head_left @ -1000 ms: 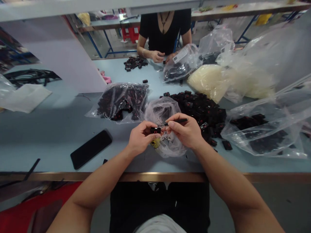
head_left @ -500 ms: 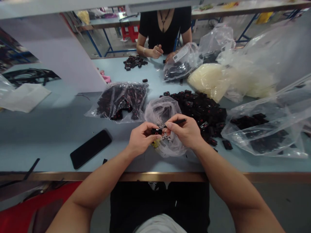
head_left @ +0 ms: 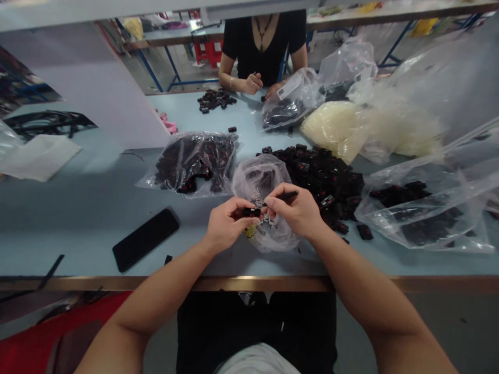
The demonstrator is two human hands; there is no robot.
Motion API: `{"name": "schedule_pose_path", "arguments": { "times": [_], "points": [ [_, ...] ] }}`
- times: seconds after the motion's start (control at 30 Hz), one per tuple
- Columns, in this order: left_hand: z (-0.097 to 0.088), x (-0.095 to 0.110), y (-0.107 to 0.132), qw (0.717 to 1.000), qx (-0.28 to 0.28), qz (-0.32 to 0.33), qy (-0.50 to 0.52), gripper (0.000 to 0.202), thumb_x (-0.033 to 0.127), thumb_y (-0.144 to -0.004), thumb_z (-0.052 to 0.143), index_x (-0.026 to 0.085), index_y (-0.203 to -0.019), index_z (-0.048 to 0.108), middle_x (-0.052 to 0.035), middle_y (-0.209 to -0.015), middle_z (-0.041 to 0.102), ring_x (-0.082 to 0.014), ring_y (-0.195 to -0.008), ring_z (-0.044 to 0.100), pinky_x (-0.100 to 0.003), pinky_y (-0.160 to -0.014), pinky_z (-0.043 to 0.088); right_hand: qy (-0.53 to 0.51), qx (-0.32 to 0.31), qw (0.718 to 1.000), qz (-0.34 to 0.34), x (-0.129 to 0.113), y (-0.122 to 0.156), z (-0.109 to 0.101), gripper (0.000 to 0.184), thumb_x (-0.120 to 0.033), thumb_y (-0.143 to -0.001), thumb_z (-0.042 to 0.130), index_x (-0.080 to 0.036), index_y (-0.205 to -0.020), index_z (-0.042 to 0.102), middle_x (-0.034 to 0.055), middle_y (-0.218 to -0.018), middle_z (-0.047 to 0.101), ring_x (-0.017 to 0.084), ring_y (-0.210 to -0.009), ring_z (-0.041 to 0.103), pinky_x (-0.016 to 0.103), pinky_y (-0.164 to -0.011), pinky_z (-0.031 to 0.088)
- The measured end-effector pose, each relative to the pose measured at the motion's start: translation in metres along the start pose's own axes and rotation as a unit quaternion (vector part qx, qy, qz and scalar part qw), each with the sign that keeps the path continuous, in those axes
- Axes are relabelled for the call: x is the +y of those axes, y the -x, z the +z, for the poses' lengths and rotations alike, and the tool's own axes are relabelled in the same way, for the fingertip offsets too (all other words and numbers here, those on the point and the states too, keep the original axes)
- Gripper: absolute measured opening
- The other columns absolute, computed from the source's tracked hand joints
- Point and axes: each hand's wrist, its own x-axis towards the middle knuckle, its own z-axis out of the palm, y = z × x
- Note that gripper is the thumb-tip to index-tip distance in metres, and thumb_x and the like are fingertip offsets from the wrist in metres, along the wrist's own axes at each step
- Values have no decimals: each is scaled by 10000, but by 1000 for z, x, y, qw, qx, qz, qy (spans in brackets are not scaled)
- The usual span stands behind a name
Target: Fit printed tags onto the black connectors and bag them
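My left hand (head_left: pixel 225 224) pinches a small black part with a red mark (head_left: pixel 251 212) between thumb and fingers. My right hand (head_left: pixel 299 210) is closed on a thin black tool (head_left: pixel 287 195), its tip at the part. Both hands hover over a small clear bag (head_left: pixel 260 182) of tiny pale pieces near the table's front edge. A loose pile of the same black parts (head_left: pixel 319 176) lies just right of the hands.
A black phone (head_left: pixel 145 239) lies left of my hands. Clear bags of black parts (head_left: pixel 193 162) (head_left: pixel 429 208) sit left and right, with a bag of pale material (head_left: pixel 339 127) behind. Across the blue table (head_left: pixel 78 208), another person's hands (head_left: pixel 253 83) work on parts.
My hands have stayed together on the part, dropping very slightly. The person opposite has raised one hand a little.
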Motion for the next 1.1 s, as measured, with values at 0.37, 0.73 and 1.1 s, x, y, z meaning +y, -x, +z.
{"name": "schedule_pose_path", "arguments": {
  "times": [0.37,0.73,1.1],
  "points": [
    [1,0,1,1000,14,3,-19,350,331,-641,951,193,-907,772,-42,-832,837,-218,-753,805,-297,-716,641,33,1,999,-3,-2,1,2,185,-361,-786,753,-221,-710,659,-3,-553,676,181,-558,697,261,-516,516],
    [2,-3,1,1000,16,4,-8,355,341,-641,956,197,-910,776,-48,-863,851,-233,-784,825,-310,-745,660,56,2,998,-25,-3,3,3,165,-342,-792,739,-218,-710,666,11,-617,719,136,-504,618,248,-488,464],
    [-1,0,-2,999,0,32,1,333,327,-679,939,203,-914,738,-34,-837,845,-222,-758,823,-290,-695,655,-27,8,999,-24,1,2,2,212,-407,-830,788,-226,-772,695,-2,-622,709,175,-591,699,295,-582,569]
  ]
}}
